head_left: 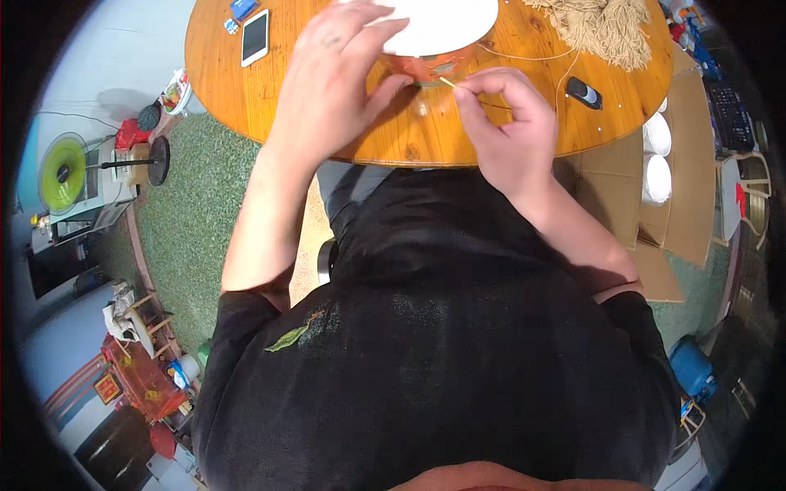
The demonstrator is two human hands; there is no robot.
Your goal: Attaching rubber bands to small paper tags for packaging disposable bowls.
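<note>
Near the table's front edge stands a round container with a white top (446, 26) and a red-orange patterned side (430, 67). My left hand (336, 69) grips it from the left, fingers over the white top and thumb beside the patterned wall. My right hand (516, 119) is closed in a pinch at its front right. Between thumb and forefinger a thin, pale, stick-like piece (448, 82) pokes out towards the container; whether it is a cord end I cannot tell. A thin tan cord (528, 57) runs across the table beside this hand.
A pile of tan cord (610, 33) lies at the far right of the round wooden table (237, 90). Right of my hand is a small black device (583, 92); a white phone (255, 38) lies left. Below the table's right side, a cardboard box (684, 164) holds white tubs (657, 178).
</note>
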